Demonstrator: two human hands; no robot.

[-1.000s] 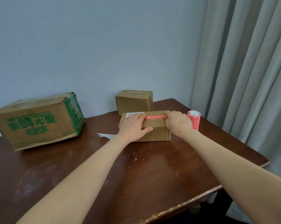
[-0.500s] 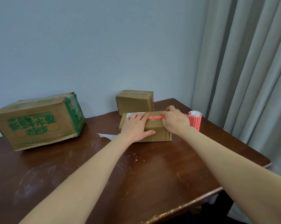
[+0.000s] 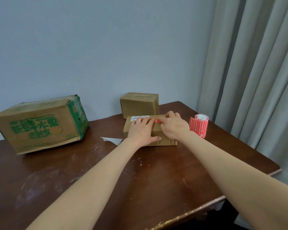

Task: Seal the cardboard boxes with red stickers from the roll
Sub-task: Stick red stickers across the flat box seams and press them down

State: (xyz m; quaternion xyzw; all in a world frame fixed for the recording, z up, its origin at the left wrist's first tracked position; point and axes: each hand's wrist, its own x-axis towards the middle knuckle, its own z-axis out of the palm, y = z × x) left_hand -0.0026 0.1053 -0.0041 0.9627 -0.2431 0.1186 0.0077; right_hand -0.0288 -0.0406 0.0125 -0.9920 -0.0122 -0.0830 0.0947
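Note:
A small brown cardboard box [image 3: 166,140] lies on the dark wooden table [image 3: 140,180]. My left hand [image 3: 142,131] rests flat on its top, thumb down the front face. My right hand [image 3: 174,126] presses its fingers on a red sticker [image 3: 156,121] that runs along the box's top; only a short piece of the sticker shows between the hands. The red sticker roll [image 3: 200,127] stands upright just right of the box, with a loose strip hanging off it.
A second small brown box [image 3: 140,104] stands behind against the wall. A large box with green print [image 3: 40,125] lies at the left. A white backing scrap [image 3: 112,140] lies left of the near box. Grey curtains [image 3: 256,63] hang beyond the table's right edge.
My right hand has slid leftward along the red sticker, from the box's right end toward my left hand, covering most of it. The left hand has stayed in place.

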